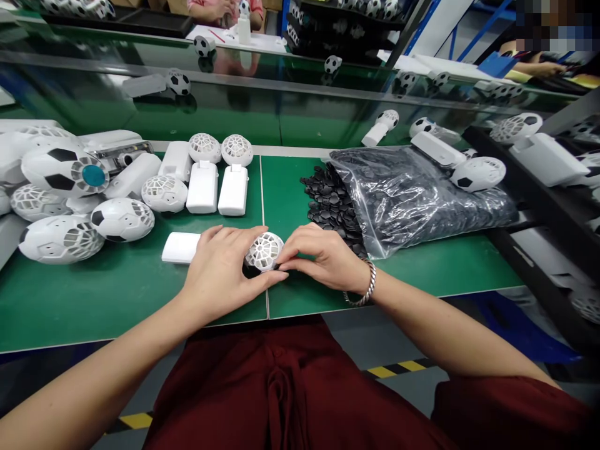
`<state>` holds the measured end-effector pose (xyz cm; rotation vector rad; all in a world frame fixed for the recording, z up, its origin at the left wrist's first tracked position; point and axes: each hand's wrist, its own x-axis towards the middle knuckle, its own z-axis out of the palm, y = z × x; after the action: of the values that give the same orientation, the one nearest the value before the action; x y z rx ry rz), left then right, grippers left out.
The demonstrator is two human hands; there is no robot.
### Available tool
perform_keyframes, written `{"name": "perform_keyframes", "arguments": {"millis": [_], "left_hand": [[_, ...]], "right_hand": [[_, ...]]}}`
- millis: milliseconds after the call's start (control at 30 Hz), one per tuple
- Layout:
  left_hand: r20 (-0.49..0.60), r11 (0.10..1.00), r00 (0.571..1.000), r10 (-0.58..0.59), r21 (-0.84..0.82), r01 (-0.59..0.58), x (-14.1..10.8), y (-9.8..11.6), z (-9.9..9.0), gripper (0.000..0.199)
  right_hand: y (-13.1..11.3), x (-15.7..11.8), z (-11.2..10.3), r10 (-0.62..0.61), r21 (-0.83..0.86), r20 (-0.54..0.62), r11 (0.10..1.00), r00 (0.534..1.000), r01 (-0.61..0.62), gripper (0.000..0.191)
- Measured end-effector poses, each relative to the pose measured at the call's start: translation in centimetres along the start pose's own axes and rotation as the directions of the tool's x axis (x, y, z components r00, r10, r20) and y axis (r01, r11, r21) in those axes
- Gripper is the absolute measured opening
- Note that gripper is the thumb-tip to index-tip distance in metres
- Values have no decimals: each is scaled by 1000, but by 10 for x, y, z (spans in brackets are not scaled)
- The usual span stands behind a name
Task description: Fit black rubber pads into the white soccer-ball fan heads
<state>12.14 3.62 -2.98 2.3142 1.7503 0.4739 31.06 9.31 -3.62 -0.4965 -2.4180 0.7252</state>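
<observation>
My left hand (225, 259) is closed round a white handheld fan with a football-patterned, slotted round head (265, 251). The fan's white handle (179, 247) sticks out to the left from beneath that hand. At the right side of the head, my right hand (323, 253) pinches a small black piece, mostly hidden by the fingertips. Just beyond my right hand lies a heap of loose black pieces (332, 203), spilling from a clear plastic bag (422, 200).
Several white football-headed fans (65, 169) are piled at the left. Two fans (233, 190) lie behind my hands. More fans (478, 174) rest on the bag and a black rack (539, 181) at right. A conveyor (300, 115) crosses behind; co-workers sit beyond it.
</observation>
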Motion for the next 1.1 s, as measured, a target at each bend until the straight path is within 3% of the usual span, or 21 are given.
{"name": "perform_keyframes", "arguments": {"millis": [167, 367, 433, 500, 567, 633, 867, 1100], "left_hand": [[-54, 1000, 999, 3, -1, -3, 0, 1, 4, 55], [-97, 999, 995, 25, -34, -29, -1, 2, 6, 48], [-80, 994, 993, 86, -61, -91, -4, 5, 8, 47], [-32, 973, 979, 201, -107, -204, -8, 10, 11, 50], [9, 928, 940, 341, -160, -335, -12, 15, 14, 55], [40, 885, 898, 439, -192, -424, -12, 19, 15, 61], [283, 794, 742, 607, -260, -550, 6, 8, -3, 65], [315, 874, 818, 482, -234, -425, 19, -12, -10, 58]], "right_hand": [[-3, 10, -4, 104, 79, 20, 991, 994, -106, 7], [0, 15, -5, 266, 172, 110, 944, 958, -282, 30], [3, 10, -11, 292, 183, 120, 933, 949, -310, 34], [7, 2, -22, 318, 131, 55, 938, 947, -322, 30], [11, -10, -34, 340, -3, -43, 940, 939, -341, 16], [14, -21, -42, 346, -174, -68, 919, 936, -353, 8], [20, -34, -29, 293, -513, 85, 832, 952, -210, 19], [28, -24, -34, 413, -583, 142, 769, 899, -261, 15]]}}
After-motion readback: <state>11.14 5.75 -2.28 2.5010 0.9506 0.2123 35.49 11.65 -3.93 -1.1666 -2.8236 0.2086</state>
